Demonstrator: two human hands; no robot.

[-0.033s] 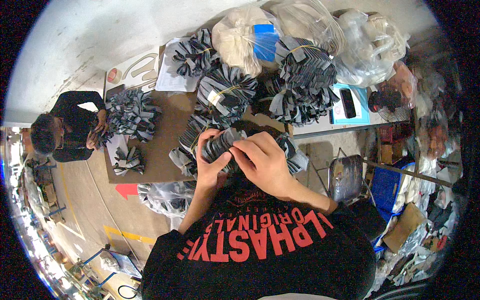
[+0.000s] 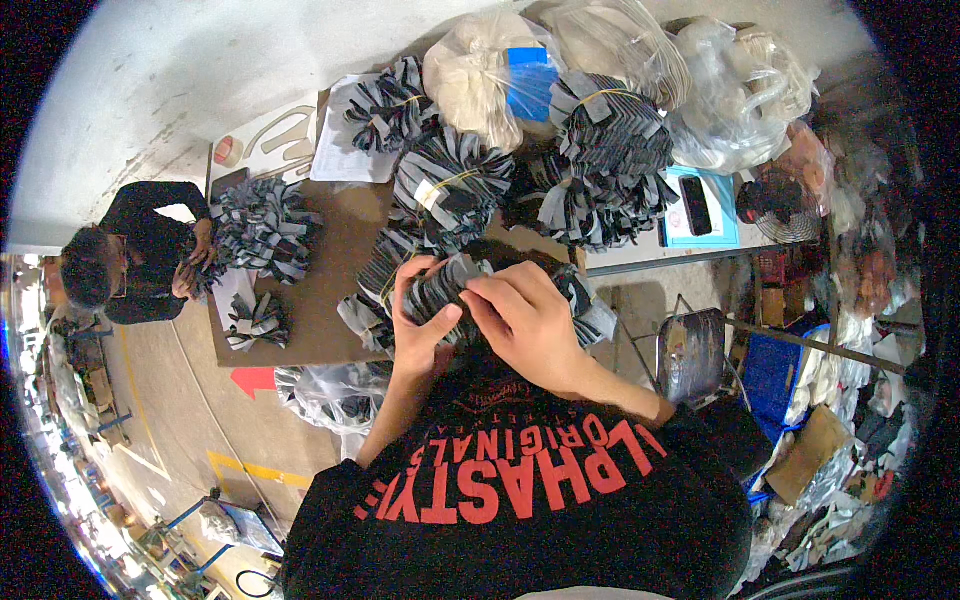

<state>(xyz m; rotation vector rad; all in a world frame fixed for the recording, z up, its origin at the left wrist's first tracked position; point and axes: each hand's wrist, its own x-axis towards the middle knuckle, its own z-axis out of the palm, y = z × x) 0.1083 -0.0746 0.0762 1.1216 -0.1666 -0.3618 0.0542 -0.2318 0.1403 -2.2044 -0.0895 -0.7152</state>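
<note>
Near the table's front edge, my left hand (image 2: pixel 422 318) is wrapped round a stack of dark grey fabric strips (image 2: pixel 446 284). My right hand (image 2: pixel 525 325) pinches the right side of the same stack between thumb and fingers. The strips lie layered, with their edges fanned out. Just behind sits a bundle of grey and black strips (image 2: pixel 453 185), tied with a yellow band and bearing a small white tag. More grey strips (image 2: pixel 592 312) show to the right of my right hand, and a small bundle (image 2: pixel 365 322) lies left of my left hand.
Tall strip bundles (image 2: pixel 615 135) and clear bags of beige pieces (image 2: pixel 480 80) stand at the back. A phone (image 2: pixel 694 206) lies on a light blue sheet. At the left, a person (image 2: pixel 140 250) handles strips beside a heap (image 2: pixel 265 230). A chair (image 2: pixel 690 350) stands right.
My right hand's fingers have shifted very slightly against the stack. Otherwise both hands keep their hold, and the things around them stay in place.
</note>
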